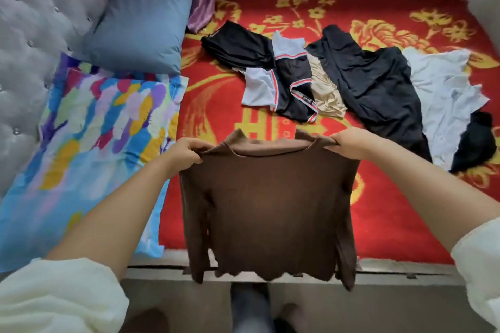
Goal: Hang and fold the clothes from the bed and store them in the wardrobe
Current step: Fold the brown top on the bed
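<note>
Red bed (378,211), brown top (270,197) hanging between left hand (184,153) and right hand (349,143), both pinching its shoulders

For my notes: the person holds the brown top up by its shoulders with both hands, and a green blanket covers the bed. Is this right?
Not quite. The blanket is red with yellow flowers, not green, as the head view shows. Both the left hand and right hand do hold the brown top by its shoulders.

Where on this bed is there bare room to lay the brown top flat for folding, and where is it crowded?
Free: the red blanket between the colourful pillow and the clothes pile, running down to the near edge beneath the brown top that the left hand and right hand hold up. Crowded: the middle-to-right stretch under the pile.
</note>
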The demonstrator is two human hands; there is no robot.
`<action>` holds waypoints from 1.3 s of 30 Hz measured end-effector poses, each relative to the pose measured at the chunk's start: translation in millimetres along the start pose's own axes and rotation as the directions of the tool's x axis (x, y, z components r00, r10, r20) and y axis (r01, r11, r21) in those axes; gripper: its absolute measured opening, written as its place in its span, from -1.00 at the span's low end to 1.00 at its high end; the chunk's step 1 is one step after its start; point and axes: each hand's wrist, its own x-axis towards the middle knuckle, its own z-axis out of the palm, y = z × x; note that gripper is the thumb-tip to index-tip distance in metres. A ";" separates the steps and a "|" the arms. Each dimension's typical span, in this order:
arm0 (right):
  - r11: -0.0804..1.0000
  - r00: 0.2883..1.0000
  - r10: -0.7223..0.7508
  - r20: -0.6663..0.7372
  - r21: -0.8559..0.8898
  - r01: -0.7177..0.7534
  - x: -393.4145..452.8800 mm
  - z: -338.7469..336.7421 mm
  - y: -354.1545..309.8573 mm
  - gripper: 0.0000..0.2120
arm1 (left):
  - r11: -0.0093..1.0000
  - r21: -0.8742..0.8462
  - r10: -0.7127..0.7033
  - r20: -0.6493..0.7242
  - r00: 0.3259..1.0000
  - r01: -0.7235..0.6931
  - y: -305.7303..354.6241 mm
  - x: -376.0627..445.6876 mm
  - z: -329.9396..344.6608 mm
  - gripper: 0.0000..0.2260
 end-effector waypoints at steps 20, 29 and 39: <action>0.747 0.924 0.273 0.269 0.545 -0.380 253.1 51.9 -11.6 -0.81 | 0.972 -0.032 -0.229 0.042 0.972 0.231 -79.2 286.2 23.8 -0.70; 0.567 0.781 0.125 0.612 0.602 -0.563 327.5 110.7 -5.2 -0.54 | 0.919 -0.081 -0.371 0.152 0.916 0.385 -130.5 345.0 58.6 -0.86; 0.805 0.902 0.274 -0.335 0.593 -0.024 366.5 100.3 6.2 -0.73 | 0.970 -0.227 0.026 -0.283 0.959 -0.093 -131.9 378.4 52.7 -0.76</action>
